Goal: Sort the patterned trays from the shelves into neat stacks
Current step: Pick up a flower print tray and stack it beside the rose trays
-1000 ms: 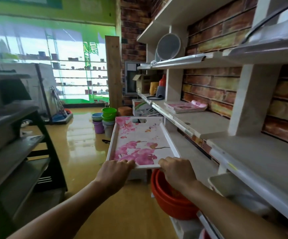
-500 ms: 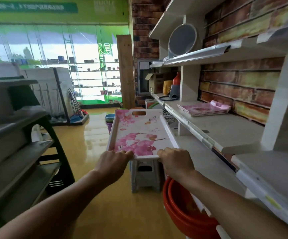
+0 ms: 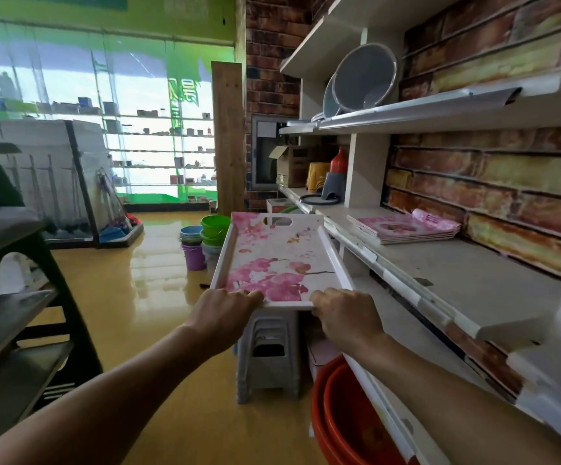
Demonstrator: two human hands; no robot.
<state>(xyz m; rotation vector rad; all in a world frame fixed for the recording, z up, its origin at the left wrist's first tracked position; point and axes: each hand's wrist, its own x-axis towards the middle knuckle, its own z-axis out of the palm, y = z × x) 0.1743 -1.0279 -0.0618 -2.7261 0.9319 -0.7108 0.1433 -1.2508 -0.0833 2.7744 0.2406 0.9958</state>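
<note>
I hold a white tray with pink orchid flowers (image 3: 279, 260) level in front of me, above the aisle beside the shelving. My left hand (image 3: 225, 312) grips its near edge at the left corner. My right hand (image 3: 346, 313) grips the same edge at the right corner. A low stack of pink patterned trays (image 3: 403, 228) lies on the middle shelf (image 3: 457, 283) to the right, against the brick wall. The tray's far end with its handle slot points down the aisle.
Stacked grey plastic stools (image 3: 269, 357) stand on the floor under the tray. Orange basins (image 3: 346, 421) sit low at the right. Coloured buckets (image 3: 201, 239) stand further down the aisle. A dark rack (image 3: 20, 313) lines the left. Grey basins (image 3: 363, 82) lean on the upper shelf.
I have moved forward along the aisle with the tray in both hands. The pink stack on the shelf is nearer and the orange basins have slid lower in view.
</note>
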